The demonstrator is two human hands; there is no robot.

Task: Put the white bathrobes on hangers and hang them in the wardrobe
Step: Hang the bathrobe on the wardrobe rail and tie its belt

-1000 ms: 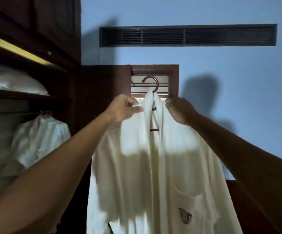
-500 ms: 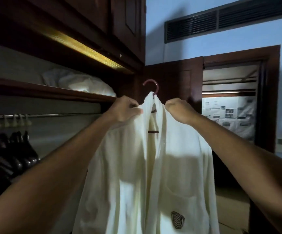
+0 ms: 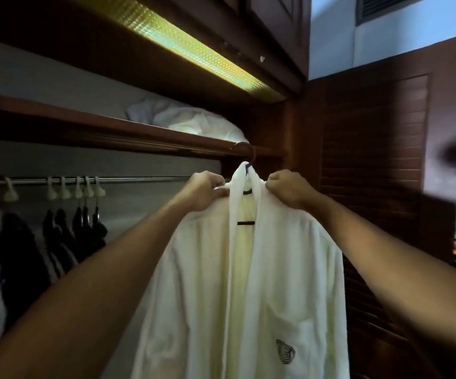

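Gripped at both shoulders: white bathrobe (image 3: 259, 269), left hand (image 3: 203, 191) and right hand (image 3: 288, 188) each curled round the cloth either side of the collar. Robe on a dark hanger (image 3: 246, 222), held up in front of the wardrobe rail (image 3: 139, 179), not on it. Rail: pale hooks, dark garments (image 3: 57, 236) at left. Shelf (image 3: 112, 132) above: white bedding (image 3: 194, 123). Lit strip lamp (image 3: 194, 47) overhead.

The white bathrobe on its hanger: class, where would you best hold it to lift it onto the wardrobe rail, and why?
Grip the white bathrobe at both shoulders, from the front, as the left hand and right hand do. The hanger inside likely stiffens them, keeping the hook upright and free for the rail.
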